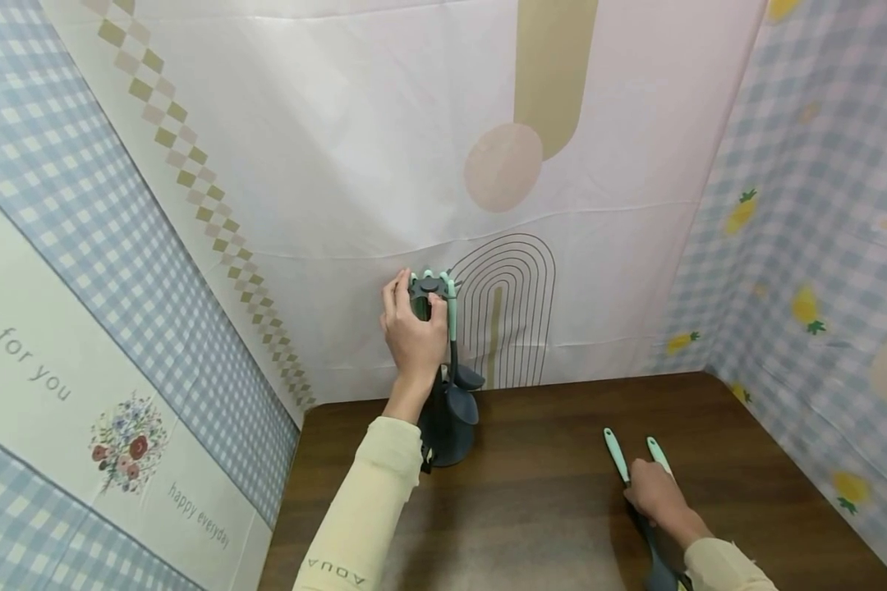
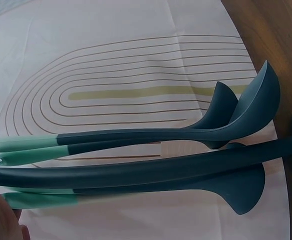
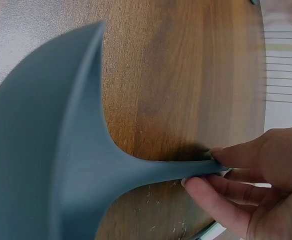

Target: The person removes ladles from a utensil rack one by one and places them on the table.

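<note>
Near the back wall, a dark utensil stand [image 1: 447, 439] rises from the table, hung with mint-handled cooking utensils. My left hand [image 1: 414, 328] grips its top, thumb in front and fingers around the side. In the left wrist view, ladle- and spoon-like heads [image 2: 258, 102] hang beside the stand's pole [image 2: 135, 170]. At the right of the table, my right hand [image 1: 656, 497] pinches the dark shaft of a cooking utensil [image 3: 85, 160] with a broad grey-blue head. Its mint handle [image 1: 615, 454] extends beyond the hand. The head's far part is cut off by the view.
A second mint handle [image 1: 659, 453] lies beside my right hand; its other end is mostly hidden. The brown wooden table [image 1: 532, 476] meets a white printed cloth [image 1: 355, 205] at the back. Blue checked cloths [image 1: 806, 246] hang along both sides.
</note>
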